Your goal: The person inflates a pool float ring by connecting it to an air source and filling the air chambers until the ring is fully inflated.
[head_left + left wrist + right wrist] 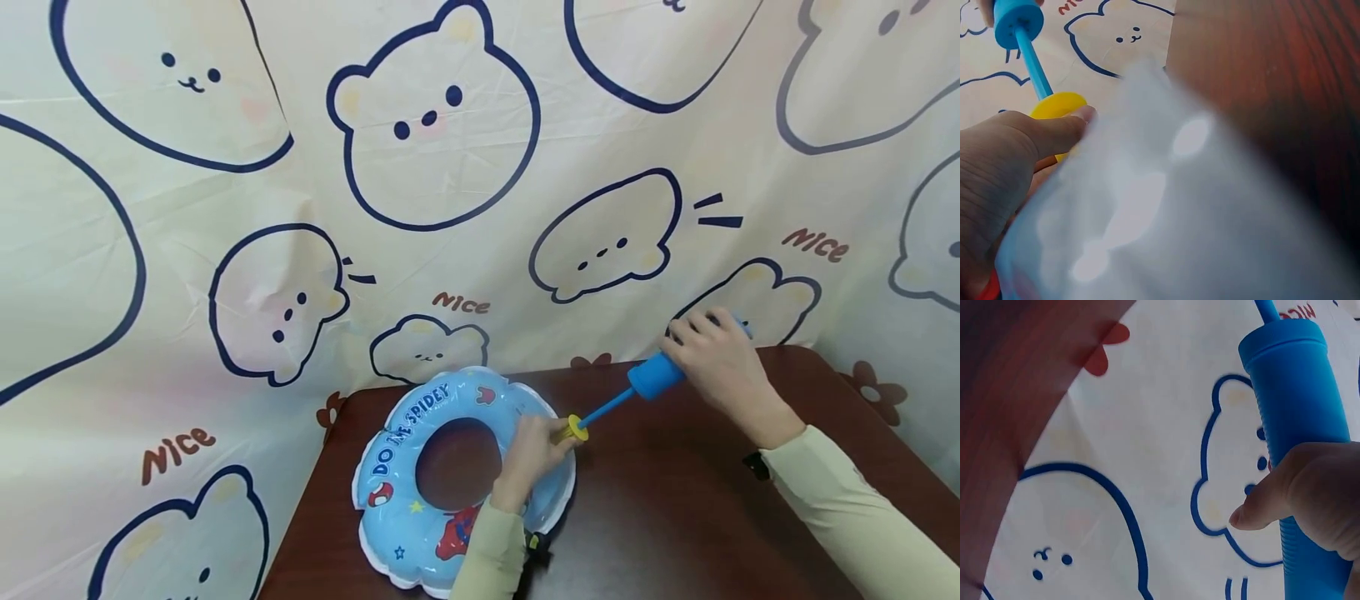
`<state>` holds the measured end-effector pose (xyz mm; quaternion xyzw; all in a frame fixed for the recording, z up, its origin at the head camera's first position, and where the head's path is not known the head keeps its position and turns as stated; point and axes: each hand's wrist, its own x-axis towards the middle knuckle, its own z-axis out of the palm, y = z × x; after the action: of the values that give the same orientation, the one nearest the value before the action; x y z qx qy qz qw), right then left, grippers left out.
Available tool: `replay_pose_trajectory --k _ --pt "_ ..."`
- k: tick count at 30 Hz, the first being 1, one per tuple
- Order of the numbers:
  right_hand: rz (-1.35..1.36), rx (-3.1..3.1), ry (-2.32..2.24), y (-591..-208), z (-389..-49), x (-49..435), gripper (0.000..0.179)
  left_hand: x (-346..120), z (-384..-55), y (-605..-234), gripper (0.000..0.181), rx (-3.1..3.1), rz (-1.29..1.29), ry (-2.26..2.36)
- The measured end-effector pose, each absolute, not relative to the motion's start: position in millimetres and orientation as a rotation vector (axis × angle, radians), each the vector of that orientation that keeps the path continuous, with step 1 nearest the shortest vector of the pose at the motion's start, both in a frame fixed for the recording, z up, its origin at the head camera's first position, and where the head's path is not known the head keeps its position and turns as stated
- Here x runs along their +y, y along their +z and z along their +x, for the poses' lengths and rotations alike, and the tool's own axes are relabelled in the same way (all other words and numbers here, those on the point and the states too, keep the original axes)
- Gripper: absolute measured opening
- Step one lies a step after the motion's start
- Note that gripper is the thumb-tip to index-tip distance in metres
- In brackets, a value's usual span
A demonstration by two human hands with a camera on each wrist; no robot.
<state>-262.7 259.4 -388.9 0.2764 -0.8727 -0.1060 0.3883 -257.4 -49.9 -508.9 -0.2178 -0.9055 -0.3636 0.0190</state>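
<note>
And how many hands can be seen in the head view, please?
2: the left hand, over the blue swim ring, holding the yellow piece; the right hand, gripping the blue pump.

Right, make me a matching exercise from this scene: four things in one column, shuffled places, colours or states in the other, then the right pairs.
Things
1. Swim ring
2. Pump barrel
3. Yellow piece
4. Table

Places, colours or states
A. Gripped by the right hand
B. Dark reddish brown
C. At the end of the blue rod, held by the left hand
D. Light blue, with the word SPIDEY printed on it

Right pairs: 1-D, 2-A, 3-C, 4-B
</note>
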Motion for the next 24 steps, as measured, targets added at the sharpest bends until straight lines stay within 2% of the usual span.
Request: replay_pose_trajectory --k 10,20,24 --pt "0.736 -2.264 -0.315 -422 -266 222 0.06 -48 -256 -508 0.025 -2.814 -0.656 -1.144" --pt "0.788 -2.273 -0.326 -452 -270 179 0.045 -50 -257 -510 0.029 -2.784 -0.691 -1.081" --pt "0.802 -2.295 -0.321 -456 -270 174 0.045 -50 -259 -509 0.027 -2.762 -0.713 -1.035"
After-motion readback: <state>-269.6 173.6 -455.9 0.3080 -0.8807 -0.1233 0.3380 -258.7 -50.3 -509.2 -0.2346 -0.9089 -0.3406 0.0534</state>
